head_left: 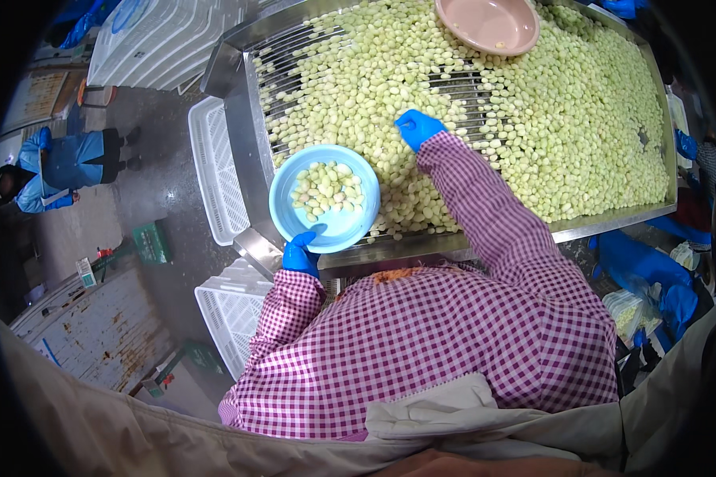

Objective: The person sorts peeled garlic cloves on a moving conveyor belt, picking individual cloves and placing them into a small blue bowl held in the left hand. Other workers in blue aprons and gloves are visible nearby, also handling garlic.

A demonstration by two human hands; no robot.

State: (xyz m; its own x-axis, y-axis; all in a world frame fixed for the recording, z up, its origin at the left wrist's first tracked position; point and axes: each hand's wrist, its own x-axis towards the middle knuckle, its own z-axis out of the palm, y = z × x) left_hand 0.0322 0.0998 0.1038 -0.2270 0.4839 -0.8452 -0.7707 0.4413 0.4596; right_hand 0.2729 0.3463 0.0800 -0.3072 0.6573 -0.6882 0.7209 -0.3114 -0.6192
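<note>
My left hand (301,256), in a blue glove, grips the near rim of a light blue bowl (282,203) that holds pale green oval pieces (326,187). The bowl is over the left front of a metal sorting table (254,151) heaped with more such pieces. Up and right of the bowl, my right hand (418,127), also gloved in blue, is over the pieces with its fingers curled together; whatever they hold, if anything, is hidden. A pink bowl (488,17) with a few pieces in it rests on the heap at the back.
White plastic crates (215,159) line the table's left side, with others stacked at upper left (135,48) and lower left (231,322). A person in blue (75,167) is on the left. Other people in blue (644,270) are at right. A green crate (151,242) lies on the floor.
</note>
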